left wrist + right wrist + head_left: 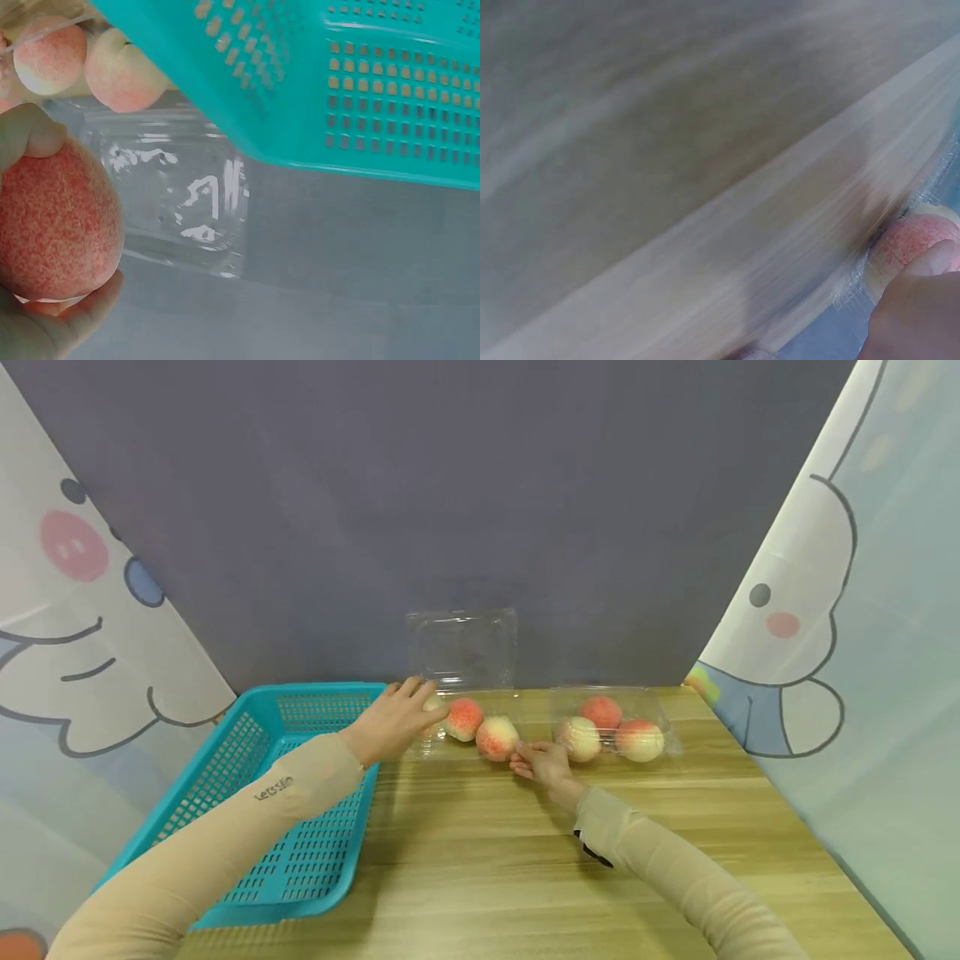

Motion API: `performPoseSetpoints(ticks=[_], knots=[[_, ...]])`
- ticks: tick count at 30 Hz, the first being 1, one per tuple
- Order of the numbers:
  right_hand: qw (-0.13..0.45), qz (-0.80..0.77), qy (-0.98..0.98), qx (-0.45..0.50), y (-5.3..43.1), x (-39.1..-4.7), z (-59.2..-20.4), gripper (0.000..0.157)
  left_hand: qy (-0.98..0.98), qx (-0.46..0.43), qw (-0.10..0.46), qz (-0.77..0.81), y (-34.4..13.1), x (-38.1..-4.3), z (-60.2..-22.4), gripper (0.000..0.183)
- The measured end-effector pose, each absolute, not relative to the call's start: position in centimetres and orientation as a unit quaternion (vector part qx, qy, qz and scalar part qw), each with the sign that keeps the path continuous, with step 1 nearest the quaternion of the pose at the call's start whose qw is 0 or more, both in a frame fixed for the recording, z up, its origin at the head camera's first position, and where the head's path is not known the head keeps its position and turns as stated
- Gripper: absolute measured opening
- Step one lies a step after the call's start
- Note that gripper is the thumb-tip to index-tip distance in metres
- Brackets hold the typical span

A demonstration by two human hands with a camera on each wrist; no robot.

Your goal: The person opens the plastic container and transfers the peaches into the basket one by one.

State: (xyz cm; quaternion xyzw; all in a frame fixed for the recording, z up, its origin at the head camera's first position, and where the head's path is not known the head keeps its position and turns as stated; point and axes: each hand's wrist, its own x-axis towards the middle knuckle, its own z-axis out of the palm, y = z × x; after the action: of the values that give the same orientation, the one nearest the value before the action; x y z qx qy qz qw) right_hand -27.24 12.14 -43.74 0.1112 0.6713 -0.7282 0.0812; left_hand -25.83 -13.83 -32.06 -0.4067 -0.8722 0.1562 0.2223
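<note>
My left hand [397, 714] grips a peach [60, 225] between thumb and fingers, above the left part of a clear plastic clamshell box [427, 750]. In the head view the hand covers most of that peach. Two red-and-cream peaches sit in this box: one redder peach [463, 719] and one paler peach [497, 739] at its front right. The box's lid [463, 647] stands upright at the back. My right hand [546, 764] has its fingertips at the right side of the paler peach; its thumb overlaps a peach [911, 244] in the right wrist view.
A second clear clamshell box [667, 739] to the right holds three peaches. The large turquoise basket [352, 860] stands on the left, its right edge close to my left hand. Behind the wooden table [480, 877] rises a grey backdrop [480, 485], with printed cloths on both sides.
</note>
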Motion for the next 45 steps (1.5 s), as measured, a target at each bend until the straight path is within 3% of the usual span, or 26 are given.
performPoseSetpoints(ticks=[8,29,37,45], knots=[[0.077,-0.725,0.675,0.116,12.3,-27.2,-43.6,0.032,-0.881,-0.366,0.273,0.122,-17.2,-25.4,-32.0,0.04],[0.079,-0.723,0.676,0.12,12.0,-27.2,-43.7,0.027,-0.928,-0.285,0.233,0.056,-26.8,-26.3,-36.6,0.026],[0.079,-0.722,0.678,0.118,11.9,-27.1,-43.8,0.026,-0.958,-0.241,0.143,0.069,-29.4,-26.4,-38.2,0.06],[0.082,-0.719,0.68,0.117,12.2,-27.2,-43.7,0.031,-0.959,-0.239,0.125,0.088,-31.1,-27.3,-39.6,0.062]])
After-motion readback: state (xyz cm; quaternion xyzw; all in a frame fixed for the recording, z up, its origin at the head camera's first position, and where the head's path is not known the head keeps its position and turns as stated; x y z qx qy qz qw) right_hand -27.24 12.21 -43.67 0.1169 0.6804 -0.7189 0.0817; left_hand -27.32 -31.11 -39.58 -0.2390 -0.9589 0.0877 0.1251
